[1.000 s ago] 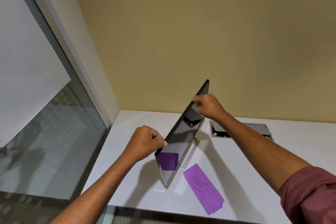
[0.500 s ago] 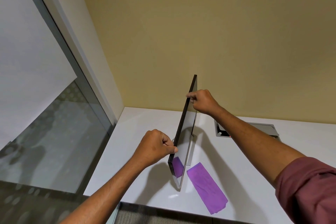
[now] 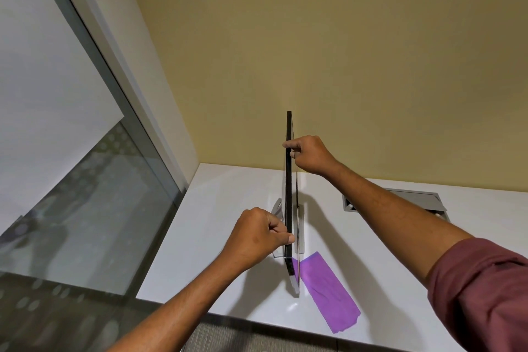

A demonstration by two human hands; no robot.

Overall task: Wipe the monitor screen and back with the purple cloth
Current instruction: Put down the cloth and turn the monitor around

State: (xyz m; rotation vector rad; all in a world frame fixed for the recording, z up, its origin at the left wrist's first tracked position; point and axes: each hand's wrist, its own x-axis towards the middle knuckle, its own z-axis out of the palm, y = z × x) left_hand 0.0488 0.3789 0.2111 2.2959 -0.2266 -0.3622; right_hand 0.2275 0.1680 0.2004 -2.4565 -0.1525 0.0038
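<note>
A thin black monitor [image 3: 289, 197] stands on the white desk [image 3: 217, 208], seen edge-on, so neither its screen nor its back shows clearly. My left hand [image 3: 257, 233] pinches its near lower edge. My right hand [image 3: 310, 154] grips the top edge farther back. The purple cloth [image 3: 328, 291] lies flat on the desk just right of the monitor's near corner, touched by neither hand.
A grey cable hatch [image 3: 400, 200] is set into the desk at the right rear. A glass partition [image 3: 85, 208] borders the desk on the left, and a yellow wall [image 3: 343, 66] stands behind. The desk's front edge runs just below the cloth.
Both hands have turned the monitor clockwise, from screen facing me at a slant to edge-on. The cloth has stayed where it was.
</note>
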